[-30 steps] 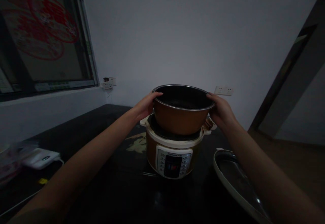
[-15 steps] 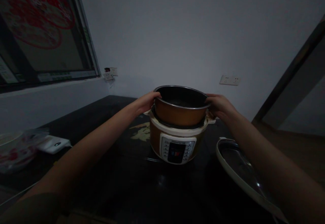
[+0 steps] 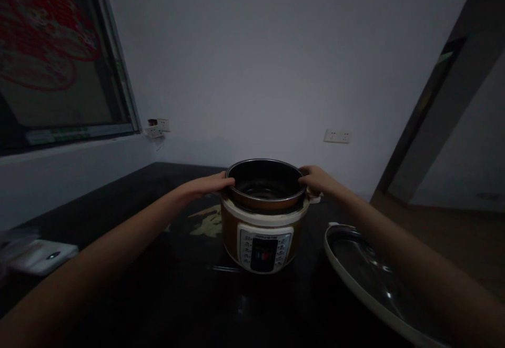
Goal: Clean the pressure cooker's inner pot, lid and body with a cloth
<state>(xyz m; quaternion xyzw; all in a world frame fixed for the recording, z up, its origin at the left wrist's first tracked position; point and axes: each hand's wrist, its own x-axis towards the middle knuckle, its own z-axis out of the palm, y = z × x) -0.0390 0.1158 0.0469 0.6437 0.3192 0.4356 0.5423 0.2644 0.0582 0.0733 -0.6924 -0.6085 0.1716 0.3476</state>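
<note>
A round inner pot [image 3: 265,201], dark inside and orange-brown outside, sits partly down in the pressure cooker [image 3: 229,232], its rim standing above the cooker's white edge. My left hand [image 3: 215,182] grips the pot's left rim, thumb over the inside. On the opposite side my right hand [image 3: 315,178] pinches the right rim, fingers bent over it. The cooker's front panel [image 3: 264,253] faces me, with a dark display and rows of buttons. To its right lies the cooker's lid [image 3: 355,279], tilted, partly hidden behind my right forearm.
The cooker stands on a dark, glossy table [image 3: 189,300] against a pale wall. A white device [image 3: 45,256] lies at the left edge beside a plastic bag. Wall sockets [image 3: 336,136] are behind, and a window [image 3: 59,64] is at upper left.
Both hands have lowered the inner pot deeper into the cooker; less of its orange-brown side shows. The view has also tilted up and turned slightly right.
</note>
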